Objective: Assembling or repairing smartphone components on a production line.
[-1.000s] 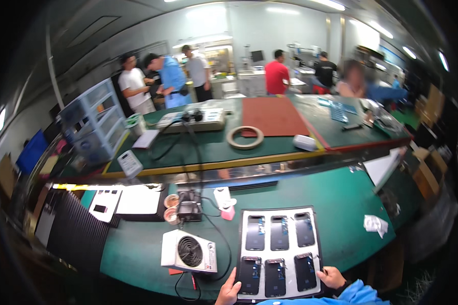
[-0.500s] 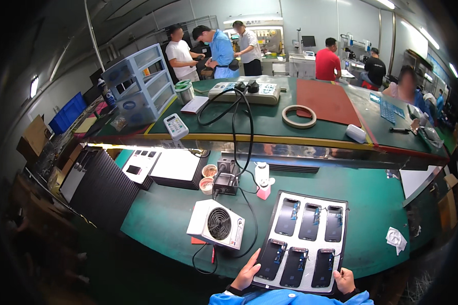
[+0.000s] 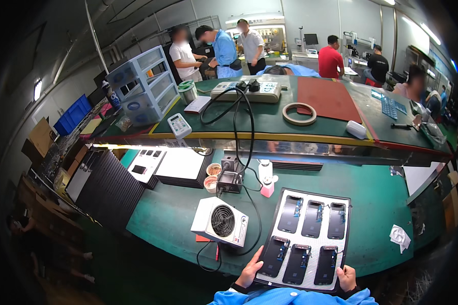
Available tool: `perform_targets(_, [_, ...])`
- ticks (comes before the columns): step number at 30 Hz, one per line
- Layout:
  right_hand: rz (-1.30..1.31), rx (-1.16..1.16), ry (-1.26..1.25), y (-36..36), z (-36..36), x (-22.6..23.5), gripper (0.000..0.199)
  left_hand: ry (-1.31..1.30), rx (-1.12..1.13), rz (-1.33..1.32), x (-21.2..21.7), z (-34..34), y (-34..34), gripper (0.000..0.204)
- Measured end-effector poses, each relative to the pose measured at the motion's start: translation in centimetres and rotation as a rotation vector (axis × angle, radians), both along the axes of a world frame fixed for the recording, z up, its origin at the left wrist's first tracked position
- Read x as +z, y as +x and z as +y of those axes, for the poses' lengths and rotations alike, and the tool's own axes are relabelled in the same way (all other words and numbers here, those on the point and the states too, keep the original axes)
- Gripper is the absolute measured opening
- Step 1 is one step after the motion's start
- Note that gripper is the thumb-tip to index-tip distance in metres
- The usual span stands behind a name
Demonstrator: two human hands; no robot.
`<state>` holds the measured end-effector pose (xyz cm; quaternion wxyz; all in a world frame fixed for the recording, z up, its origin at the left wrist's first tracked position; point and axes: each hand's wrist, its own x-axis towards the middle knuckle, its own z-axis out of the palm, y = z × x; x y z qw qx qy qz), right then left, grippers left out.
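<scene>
A flat tray [image 3: 344, 202] with a dark rim lies on the green bench in front of me, holding several dark phone housings in two rows. My left hand [image 3: 250, 270] grips the tray's near left corner. My right hand [image 3: 347, 278] holds its near right corner. Both blue sleeves [image 3: 290, 297] come in from the bottom edge. A white box fan [image 3: 220, 221] stands just left of the tray, its cable looping past the tray's left side.
A soldering station [image 3: 231, 176], small pots and a pink bottle [image 3: 267, 189] stand behind the tray. Black ribbed trays [image 3: 112, 185] are stacked at left. A raised shelf carries a tape roll [image 3: 299, 114], power strip and drawer unit [image 3: 144, 84]. Several people stand beyond.
The view has swung left and down, so the bench and tray sit further right and closer. Both hands stay on the tray's near corners.
</scene>
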<state>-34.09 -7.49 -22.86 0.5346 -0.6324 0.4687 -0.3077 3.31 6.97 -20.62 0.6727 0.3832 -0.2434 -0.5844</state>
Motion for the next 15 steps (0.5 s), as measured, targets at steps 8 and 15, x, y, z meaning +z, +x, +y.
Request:
perform_targets(8, [0.013, -0.014, -0.022, 0.4, 0.0, 0.3, 0.037, 0.012, -0.002, 0.030, 0.1, -0.1, 0.0, 0.068])
perform_targets(15, [0.010, 0.009, -0.019, 0.2, -0.1, 0.3, 0.035, -0.024, 0.168, -0.034, -0.8, -0.2, -0.5, 0.067])
